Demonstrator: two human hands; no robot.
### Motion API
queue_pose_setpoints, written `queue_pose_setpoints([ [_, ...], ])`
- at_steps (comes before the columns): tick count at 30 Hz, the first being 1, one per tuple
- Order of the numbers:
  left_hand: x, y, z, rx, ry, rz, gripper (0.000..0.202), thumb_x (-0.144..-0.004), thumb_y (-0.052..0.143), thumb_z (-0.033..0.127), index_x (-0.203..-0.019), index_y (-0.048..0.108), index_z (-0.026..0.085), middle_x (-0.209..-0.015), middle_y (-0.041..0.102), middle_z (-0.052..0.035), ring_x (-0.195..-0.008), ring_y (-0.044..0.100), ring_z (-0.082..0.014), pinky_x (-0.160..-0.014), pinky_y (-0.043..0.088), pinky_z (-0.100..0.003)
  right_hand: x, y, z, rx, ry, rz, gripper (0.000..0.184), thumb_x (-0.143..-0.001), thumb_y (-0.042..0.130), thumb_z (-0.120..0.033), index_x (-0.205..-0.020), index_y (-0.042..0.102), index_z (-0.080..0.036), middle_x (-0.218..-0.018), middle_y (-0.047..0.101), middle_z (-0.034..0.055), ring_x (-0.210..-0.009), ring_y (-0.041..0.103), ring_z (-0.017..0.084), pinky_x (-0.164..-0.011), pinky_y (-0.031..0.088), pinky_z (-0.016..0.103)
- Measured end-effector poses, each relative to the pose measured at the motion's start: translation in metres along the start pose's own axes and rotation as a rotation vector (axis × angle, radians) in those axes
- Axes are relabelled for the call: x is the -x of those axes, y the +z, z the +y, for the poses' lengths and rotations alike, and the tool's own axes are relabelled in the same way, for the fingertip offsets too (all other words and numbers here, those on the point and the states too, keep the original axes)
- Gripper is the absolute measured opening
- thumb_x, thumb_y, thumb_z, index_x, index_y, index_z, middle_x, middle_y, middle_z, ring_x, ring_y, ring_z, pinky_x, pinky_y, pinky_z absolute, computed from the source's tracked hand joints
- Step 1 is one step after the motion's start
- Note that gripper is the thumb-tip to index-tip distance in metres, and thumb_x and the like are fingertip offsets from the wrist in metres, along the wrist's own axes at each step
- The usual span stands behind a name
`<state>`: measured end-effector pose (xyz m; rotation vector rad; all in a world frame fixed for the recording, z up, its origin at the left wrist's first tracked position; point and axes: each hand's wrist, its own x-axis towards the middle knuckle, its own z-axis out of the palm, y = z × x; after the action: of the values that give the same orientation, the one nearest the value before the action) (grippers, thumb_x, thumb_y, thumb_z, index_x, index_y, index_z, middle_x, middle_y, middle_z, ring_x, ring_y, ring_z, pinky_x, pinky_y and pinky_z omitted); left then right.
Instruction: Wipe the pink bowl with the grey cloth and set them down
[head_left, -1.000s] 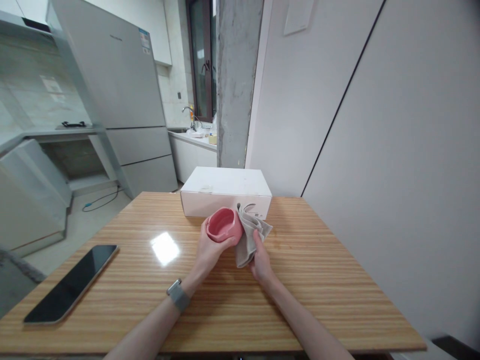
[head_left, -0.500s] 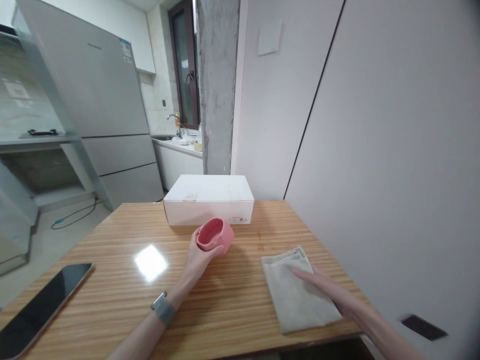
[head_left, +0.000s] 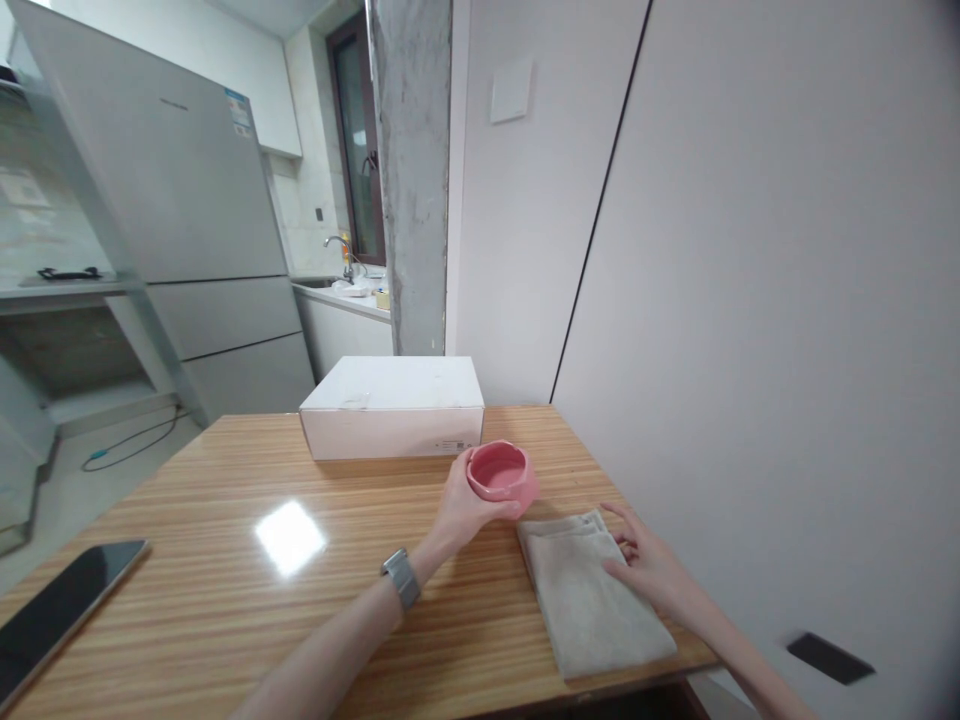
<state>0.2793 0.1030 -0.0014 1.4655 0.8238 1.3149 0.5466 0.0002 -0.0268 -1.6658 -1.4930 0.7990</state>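
My left hand (head_left: 469, 503) grips a small pink bowl (head_left: 504, 474) by its left side, thumb along the near side. The bowl has an angular rim, and its opening tilts toward me; nothing shows inside. It is held close to the far left corner of a folded grey-beige cloth (head_left: 596, 600), which lies flat near the table's right edge. Over the cloth's right side is my right hand (head_left: 649, 565), open, with its fingers parted and slightly curled. Whether those fingertips touch the cloth I cannot tell.
A white box (head_left: 394, 410) stands at the back of the wooden table (head_left: 225, 640). A dark phone (head_left: 67, 620) lies at the left. A white wall (head_left: 720, 300) rises along the right side. Behind, to the left, are a fridge (head_left: 180, 180) and a sink counter.
My left hand has carried the pink bowl to the right, nearer the cloth, its opening now turned more upward. My right hand has shifted toward the cloth's far right corner, fingers spreading.
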Motion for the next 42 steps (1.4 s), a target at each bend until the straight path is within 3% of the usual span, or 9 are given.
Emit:
queue_pose_setpoints([
  [4,-0.015,0.031,-0.007,-0.042,0.035,-0.1,0.09,-0.036,0.087,0.017,-0.117,0.048,0.019,-0.121,0.056,-0.0112,-0.112,0.053,-0.0278,-0.099,0.038,-0.046,-0.003,-0.013,0.005,0.052,0.032,0.01,0.071,-0.058,0.055,-0.022,-0.127,0.038,-0.017,-0.074,0.06,-0.0032,-0.06,0.059,0.015,-0.058,0.046,0.028],
  [9,-0.032,0.048,-0.019,-0.043,0.08,-0.293,0.089,-0.038,0.087,0.02,-0.117,0.048,0.019,-0.119,0.056,-0.0101,-0.109,0.054,-0.0265,-0.096,0.04,-0.041,-0.002,-0.02,0.012,0.067,0.03,0.057,0.069,-0.059,0.057,-0.022,-0.126,0.041,-0.019,-0.08,0.062,-0.0018,-0.063,0.061,0.015,-0.062,0.048,0.029],
  [17,-0.056,0.057,-0.036,-0.062,0.054,-0.494,0.091,-0.038,0.088,0.027,-0.12,0.048,0.019,-0.119,0.059,-0.0084,-0.11,0.054,-0.0255,-0.097,0.04,-0.038,0.0,-0.025,0.01,0.088,0.055,0.084,0.065,-0.06,0.059,-0.023,-0.124,0.043,-0.019,-0.086,0.062,0.0002,-0.064,0.062,0.016,-0.064,0.05,0.03],
  [20,-0.066,0.055,-0.042,-0.104,0.019,-0.545,0.101,-0.035,0.088,0.03,-0.125,0.045,0.019,-0.123,0.057,-0.0105,-0.114,0.052,-0.0287,-0.1,0.037,-0.043,0.0,-0.026,0.01,0.146,0.05,0.11,0.062,-0.062,0.059,-0.026,-0.122,0.046,-0.02,-0.088,0.063,0.0015,-0.066,0.061,0.017,-0.067,0.05,0.031],
  [24,-0.072,0.047,-0.037,-0.319,0.007,-0.56,0.121,-0.028,0.089,0.036,-0.135,0.037,0.016,-0.138,0.042,-0.0176,-0.132,0.031,-0.0372,-0.11,0.019,-0.051,0.0,-0.024,0.0,0.303,-0.027,0.277,0.047,-0.069,0.056,-0.034,-0.113,0.056,-0.018,-0.097,0.062,0.0081,-0.077,0.061,0.021,-0.073,0.05,0.035],
  [27,-0.06,0.034,-0.021,-0.371,0.085,-0.482,0.114,-0.039,0.086,0.044,-0.137,0.036,0.016,-0.143,0.035,-0.0182,-0.135,0.025,-0.0363,-0.111,0.019,-0.049,0.002,-0.014,-0.02,0.35,-0.136,0.345,0.036,-0.077,0.051,-0.039,-0.106,0.06,-0.02,-0.101,0.061,0.0091,-0.083,0.06,0.021,-0.075,0.049,0.035],
  [32,-0.015,-0.012,0.012,-0.482,0.216,-0.373,0.049,-0.08,0.057,0.046,-0.122,0.053,0.021,-0.121,0.057,-0.0107,-0.112,0.053,-0.0232,-0.098,0.039,-0.038,0.008,0.026,-0.065,0.274,-0.32,0.266,0.025,-0.086,0.045,-0.036,-0.097,0.063,-0.022,-0.099,0.065,0.0064,-0.089,0.06,0.02,-0.08,0.047,0.034],
  [36,0.022,-0.059,0.024,-0.572,0.13,-0.34,0.026,-0.087,0.048,0.037,-0.099,0.063,0.019,-0.097,0.064,-0.0058,-0.085,0.06,-0.0159,-0.074,0.047,-0.026,0.006,0.08,-0.094,0.218,-0.348,0.099,0.023,-0.088,0.044,-0.033,-0.091,0.063,-0.021,-0.089,0.067,0.0054,-0.079,0.061,0.018,-0.074,0.046,0.031],
  [42,0.062,-0.115,0.026,-0.851,0.064,-0.248,0.028,-0.09,0.042,0.033,-0.072,0.057,0.018,-0.066,0.06,-0.0004,-0.06,0.052,-0.0121,-0.056,0.036,-0.023,-0.003,0.175,-0.13,0.173,-0.356,-0.104,0.019,-0.089,0.044,-0.026,-0.081,0.059,-0.019,-0.074,0.065,0.002,-0.068,0.058,0.015,-0.064,0.04,0.025],
])
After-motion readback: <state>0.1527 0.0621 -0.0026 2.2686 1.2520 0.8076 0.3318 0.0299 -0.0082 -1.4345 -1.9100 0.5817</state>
